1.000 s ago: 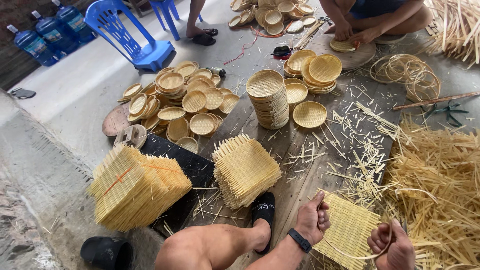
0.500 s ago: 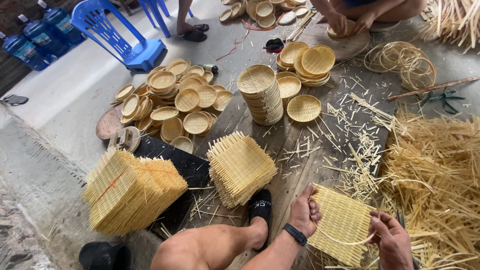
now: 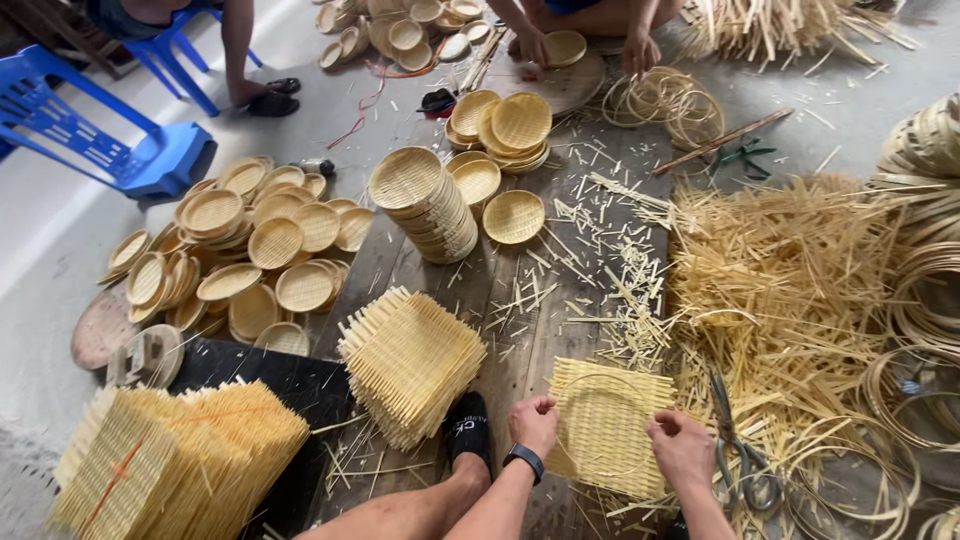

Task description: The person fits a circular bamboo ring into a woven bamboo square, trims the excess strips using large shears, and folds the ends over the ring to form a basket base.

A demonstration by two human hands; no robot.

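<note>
A square woven bamboo mat lies flat on the wooden board in front of me, with a thin bamboo ring resting on it. My left hand, a dark watch at its wrist, presses the mat's left edge with curled fingers. Gripping the mat's right edge is my right hand. A pair of scissors lies just right of that hand. A stack of the same woven squares sits to the left beside my black sandal.
A tall stack of round baskets and a heap of loose ones lie ahead left. Bamboo strips and ring hoops fill the right. Another person's hands work at the far end. A blue plastic chair stands left.
The view has swung right and closer. Both my hands have come to rest on the edges of the woven mat, which now lies flat between them.
</note>
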